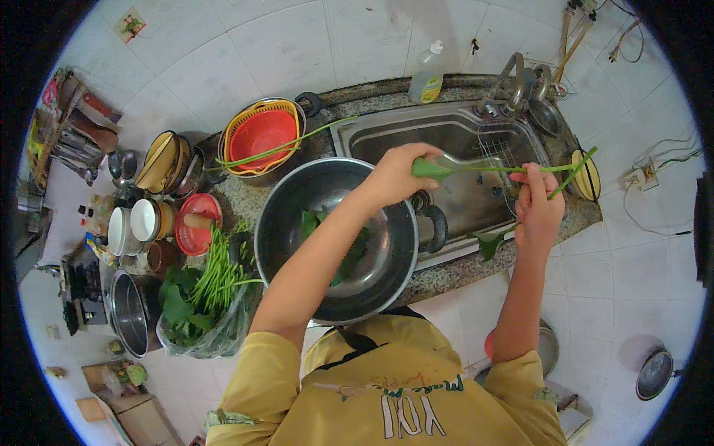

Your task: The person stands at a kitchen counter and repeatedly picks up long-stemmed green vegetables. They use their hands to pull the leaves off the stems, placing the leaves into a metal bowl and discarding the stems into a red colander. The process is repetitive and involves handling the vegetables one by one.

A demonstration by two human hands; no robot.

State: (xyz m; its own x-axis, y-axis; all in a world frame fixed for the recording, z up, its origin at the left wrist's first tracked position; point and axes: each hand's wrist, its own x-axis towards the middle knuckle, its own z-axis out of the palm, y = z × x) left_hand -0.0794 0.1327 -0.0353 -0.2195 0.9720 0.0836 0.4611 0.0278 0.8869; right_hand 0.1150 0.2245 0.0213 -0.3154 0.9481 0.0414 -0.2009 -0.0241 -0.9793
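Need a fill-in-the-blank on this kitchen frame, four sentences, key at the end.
1. A green stem stretches between the left hand and the right hand, over the metal ____.
2. In the head view, the wide pot stands to the ____ of the bundle of greens.
3. The red basket sits nested inside a ____ one.
4. The bundle of greens rests in a clear plastic ____.

Missing words: sink; right; yellow; bag.

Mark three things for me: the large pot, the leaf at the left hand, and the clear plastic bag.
Large pot (286, 215): head view, bare inner wall.
Leaf (430, 170): head view, green blade.
Clear plastic bag (232, 325): head view, crumpled lower side.
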